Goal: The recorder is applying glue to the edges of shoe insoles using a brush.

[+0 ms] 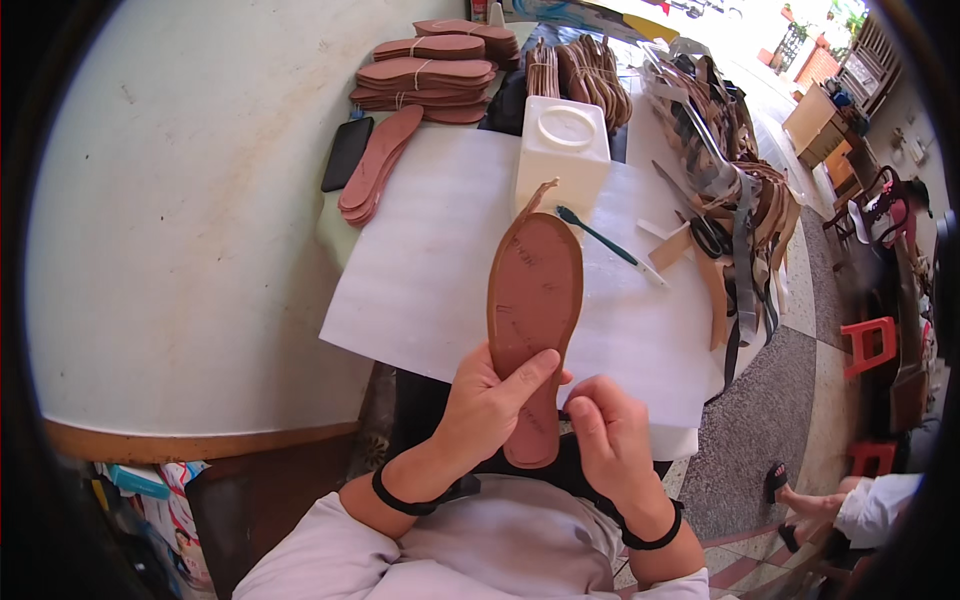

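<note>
My left hand (480,405) grips a reddish-brown shoe insole (535,290) near its narrow part, thumb across its face and fingers behind. The insole stands nearly upright over the table's near edge, wide end away from me. A thin brown strip (536,200) runs along its rim, with a loose tail sticking up past the wide end. Close by the insole's right edge, my right hand (610,430) has its thumb and fingers pinched together. Whatever lies between those fingertips is too small to make out.
White sheeting (420,270) covers the table. Beyond the insole are a white plastic container (565,145) and a green-and-white toothbrush (610,248). Stacked insoles (425,75) and a black phone (347,155) lie at far left; scissors (712,235) and piled strips (765,200) at right. Another person's leg (815,505) shows lower right.
</note>
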{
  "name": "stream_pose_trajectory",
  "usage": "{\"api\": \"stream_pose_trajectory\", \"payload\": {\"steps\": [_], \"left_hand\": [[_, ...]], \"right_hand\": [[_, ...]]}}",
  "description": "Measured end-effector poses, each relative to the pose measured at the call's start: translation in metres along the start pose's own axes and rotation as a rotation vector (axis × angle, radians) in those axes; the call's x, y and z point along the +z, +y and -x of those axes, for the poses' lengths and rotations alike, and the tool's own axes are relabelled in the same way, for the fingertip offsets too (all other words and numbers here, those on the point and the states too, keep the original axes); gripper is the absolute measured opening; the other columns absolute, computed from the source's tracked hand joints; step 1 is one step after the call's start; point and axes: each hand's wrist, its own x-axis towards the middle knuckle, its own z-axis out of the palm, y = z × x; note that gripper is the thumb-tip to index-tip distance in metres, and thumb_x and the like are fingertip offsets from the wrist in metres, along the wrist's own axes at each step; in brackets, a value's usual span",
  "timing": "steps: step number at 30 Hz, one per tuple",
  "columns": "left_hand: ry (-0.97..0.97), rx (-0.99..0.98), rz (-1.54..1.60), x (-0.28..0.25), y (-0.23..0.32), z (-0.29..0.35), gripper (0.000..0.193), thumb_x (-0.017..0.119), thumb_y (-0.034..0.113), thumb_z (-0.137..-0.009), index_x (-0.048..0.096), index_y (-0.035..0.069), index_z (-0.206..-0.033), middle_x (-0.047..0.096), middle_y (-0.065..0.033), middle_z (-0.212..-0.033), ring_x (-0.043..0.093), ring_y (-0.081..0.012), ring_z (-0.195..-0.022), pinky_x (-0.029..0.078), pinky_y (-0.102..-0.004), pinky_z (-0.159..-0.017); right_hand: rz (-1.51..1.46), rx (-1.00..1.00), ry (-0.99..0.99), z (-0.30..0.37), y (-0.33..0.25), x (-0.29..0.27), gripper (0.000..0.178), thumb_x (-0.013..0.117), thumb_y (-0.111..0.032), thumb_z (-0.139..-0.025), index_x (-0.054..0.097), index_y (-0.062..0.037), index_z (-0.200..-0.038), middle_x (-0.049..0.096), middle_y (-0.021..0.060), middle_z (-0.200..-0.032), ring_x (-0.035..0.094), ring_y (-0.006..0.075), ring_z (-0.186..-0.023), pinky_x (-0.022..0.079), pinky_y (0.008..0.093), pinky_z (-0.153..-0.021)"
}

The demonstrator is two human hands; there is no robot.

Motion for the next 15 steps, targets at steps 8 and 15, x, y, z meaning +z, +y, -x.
{"api": "stream_pose_trajectory", "payload": {"steps": [8, 15], "left_hand": [[-0.059, 0.039, -0.074, 0.004, -0.008, 0.005, 0.017, 0.068, 0.008, -0.099, 0.067, 0.001, -0.114, 0.073, -0.0048, -0.104, 0.068, -0.0101, -0.094, 0.055, -0.0269, -0.080], [-0.034, 0.009, -0.161, 0.004, -0.009, 0.004, 0.015, 0.073, 0.002, -0.093, 0.073, 0.000, -0.108, 0.075, -0.0061, -0.101, 0.069, -0.0122, -0.090, 0.057, -0.0281, -0.079]], "right_hand": [[-0.036, -0.100, 0.049, -0.007, -0.001, 0.002, 0.013, 0.061, -0.008, -0.100, 0.061, 0.0016, -0.091, 0.058, 0.0151, -0.070, 0.054, 0.0278, -0.057, 0.045, 0.0354, -0.055], [0.041, -0.218, 0.036, -0.008, -0.003, 0.007, 0.011, 0.061, -0.003, -0.097, 0.057, 0.0011, -0.088, 0.056, 0.0185, -0.071, 0.053, 0.0360, -0.059, 0.045, 0.0388, -0.055]]}}
